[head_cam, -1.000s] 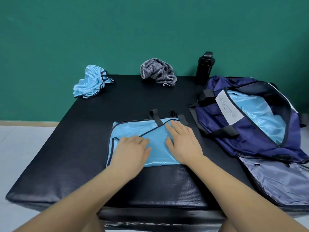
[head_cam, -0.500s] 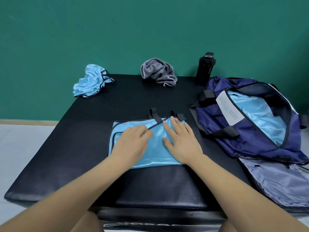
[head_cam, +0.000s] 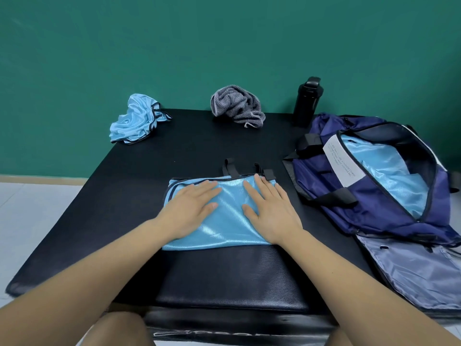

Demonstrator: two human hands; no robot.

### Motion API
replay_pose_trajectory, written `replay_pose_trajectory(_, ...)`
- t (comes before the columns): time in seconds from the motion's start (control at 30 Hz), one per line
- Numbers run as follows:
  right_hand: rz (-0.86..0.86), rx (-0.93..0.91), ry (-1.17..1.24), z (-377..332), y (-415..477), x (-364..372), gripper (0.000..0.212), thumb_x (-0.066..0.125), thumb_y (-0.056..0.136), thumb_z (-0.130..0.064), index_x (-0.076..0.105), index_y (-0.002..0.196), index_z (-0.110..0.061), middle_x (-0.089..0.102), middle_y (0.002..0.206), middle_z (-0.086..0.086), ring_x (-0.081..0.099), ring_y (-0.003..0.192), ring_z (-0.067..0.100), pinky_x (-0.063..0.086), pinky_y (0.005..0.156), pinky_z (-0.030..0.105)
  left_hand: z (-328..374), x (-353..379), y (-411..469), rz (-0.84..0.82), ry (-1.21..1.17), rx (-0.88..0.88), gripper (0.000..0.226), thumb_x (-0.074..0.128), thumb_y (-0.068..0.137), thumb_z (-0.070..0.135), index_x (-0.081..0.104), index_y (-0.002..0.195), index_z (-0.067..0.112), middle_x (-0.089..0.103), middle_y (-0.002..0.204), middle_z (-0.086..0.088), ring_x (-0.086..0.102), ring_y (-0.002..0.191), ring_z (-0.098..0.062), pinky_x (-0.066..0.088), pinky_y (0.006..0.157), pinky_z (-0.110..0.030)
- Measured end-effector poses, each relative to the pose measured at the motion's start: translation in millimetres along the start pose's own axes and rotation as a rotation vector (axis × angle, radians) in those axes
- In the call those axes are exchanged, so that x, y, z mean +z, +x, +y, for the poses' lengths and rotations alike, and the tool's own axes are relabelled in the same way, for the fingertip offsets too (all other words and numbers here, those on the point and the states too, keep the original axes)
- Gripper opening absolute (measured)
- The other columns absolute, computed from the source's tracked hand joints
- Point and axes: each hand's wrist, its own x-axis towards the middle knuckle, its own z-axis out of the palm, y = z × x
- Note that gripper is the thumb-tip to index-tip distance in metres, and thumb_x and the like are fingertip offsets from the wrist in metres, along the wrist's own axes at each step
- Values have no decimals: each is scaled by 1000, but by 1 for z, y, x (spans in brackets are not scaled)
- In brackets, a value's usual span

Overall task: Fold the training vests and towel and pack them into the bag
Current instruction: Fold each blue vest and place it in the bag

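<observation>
Pressing flat, left grip (head_cam: 192,211) and right grip (head_cam: 272,213) cover the vest (head_cam: 229,222).

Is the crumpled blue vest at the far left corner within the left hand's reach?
Probably yes: the left hand rests flat on the folded vest, and only bare mat separates it from the crumpled vest.

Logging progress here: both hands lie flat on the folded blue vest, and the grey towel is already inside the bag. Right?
No. The head view shows the grey towel crumpled on the table, outside the bag. The left hand and right hand do lie flat on the folded blue vest.
</observation>
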Motion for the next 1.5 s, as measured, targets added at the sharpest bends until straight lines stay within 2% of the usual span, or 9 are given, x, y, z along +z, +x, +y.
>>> replay_pose_trajectory(0.23, -22, 0, -25, -1, -1, -2, 70, 17, 106, -63, 14, 170, -34, 2, 179, -1, 12, 161, 16, 2, 132, 41, -28, -7, 6, 21, 85, -205, 61, 19, 111, 59, 10, 169, 43, 12, 176, 15, 2, 164, -10, 4, 133, -38)
replay_pose_trajectory(0.33, -28, 7, -26, 0, -1, -2, 70, 17, 105, -64, 14, 169, -35, 5, 178, -2, 29, 150, 17, 5, 132, 41, -32, -7, 7, 37, 57, -213, 59, 22, 111, 58, 16, 168, 44, 21, 174, 14, 12, 163, -12, 8, 132, -39)
replay_pose_trajectory(0.43, -47, -10, -11, 2, 1, -2, 71, 18, 105, -64, 14, 170, -33, 4, 178, -2, 30, 148, 17, 5, 132, 41, -37, -9, 6, 98, 24, -211, 52, 27, 112, 51, 31, 164, 44, 37, 168, 12, 30, 157, -14, 21, 129, -41)
replay_pose_trajectory(0.53, 47, -27, -30, 3, 0, -2, 66, 29, 106, -55, 36, 163, -23, 30, 172, 6, 42, 142, 23, 19, 129, 43, -39, -15, -2, 138, -5, -251, 50, 40, 112, 44, 39, 162, 40, 40, 166, 9, 36, 153, -18, 26, 126, -44)
replay_pose_trajectory(0.63, 244, -70, -119, -1, -11, -9, 42, 41, 101, -34, 64, 129, -12, 60, 134, 8, 58, 116, 34, 41, 104, 44, -35, -19, -18, 218, -124, -362, 52, 57, 107, 38, 46, 158, 32, 39, 163, 7, 39, 149, -21, 32, 122, -47)
replay_pose_trajectory(0.8, 330, -134, 57, -59, -44, -21, 18, 55, 97, -27, 65, 103, -13, 55, 104, 5, 51, 93, 32, 43, 81, 46, -41, -15, -41, 428, -280, -617, 46, 64, 100, 47, 57, 142, 30, 55, 138, 5, 46, 133, -20, 38, 114, -46)
replay_pose_trajectory(1.03, 90, -322, 104, -161, -64, -10, 46, 57, 90, -62, 63, 106, -19, 52, 102, 1, 48, 97, 26, 45, 89, 41, -36, -12, -35, 493, -252, -687, 29, 66, 92, 60, 62, 105, 35, 54, 109, 11, 45, 110, -16, 35, 97, -39)
replay_pose_trajectory(1.37, 210, -217, 42, -195, -48, 8, 17, 67, 83, -29, 56, 87, -17, 52, 83, 3, 50, 76, 26, 48, 70, 40, -36, -14, -28, 428, -206, -717, 29, 67, 87, 65, 61, 93, 37, 54, 94, 15, 48, 100, -16, 37, 93, -40)
replay_pose_trajectory(1.5, 180, -179, 0, -199, -46, 7, 23, 74, 71, -24, 56, 83, -16, 53, 75, 4, 52, 66, 25, 44, 62, 38, -36, -15, -29, 419, -235, -687, 24, 68, 90, 60, 61, 89, 37, 57, 87, 12, 52, 96, -15, 33, 90, -38)
